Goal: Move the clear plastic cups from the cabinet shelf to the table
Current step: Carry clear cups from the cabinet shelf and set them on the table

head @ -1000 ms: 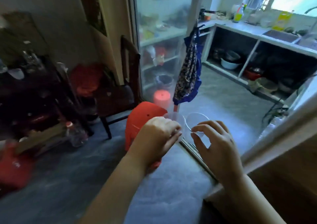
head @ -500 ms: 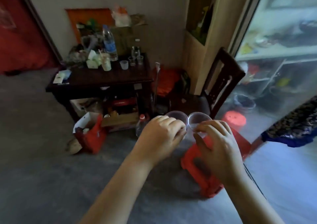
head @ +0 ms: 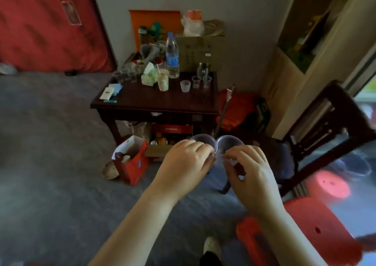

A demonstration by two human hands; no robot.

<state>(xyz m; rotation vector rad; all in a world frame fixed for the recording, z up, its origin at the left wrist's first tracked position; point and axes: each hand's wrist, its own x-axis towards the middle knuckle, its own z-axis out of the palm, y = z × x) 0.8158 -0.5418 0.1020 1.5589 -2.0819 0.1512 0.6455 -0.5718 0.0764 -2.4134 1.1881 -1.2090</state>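
- The dark wooden table (head: 154, 101) stands at your 12 o'clock, well apart from your hands, crowded at its far edge with a water bottle (head: 172, 57) and several small cups (head: 196, 82).
- A dark chair (head: 317, 135) sits at your 2 o'clock, a red stool (head: 317, 231) at 4 o'clock.
- Your left hand (head: 186, 164) curls closed around the left clear cup (head: 204, 141); its rim shows just beyond your knuckles, at 1 o'clock from them.
- Your right hand (head: 252, 170) pinches the right clear cup (head: 230, 143) by the near rim, fingertips (head: 227, 156) closed on it, cup at 11 o'clock from the hand.
- The two rims touch side by side.
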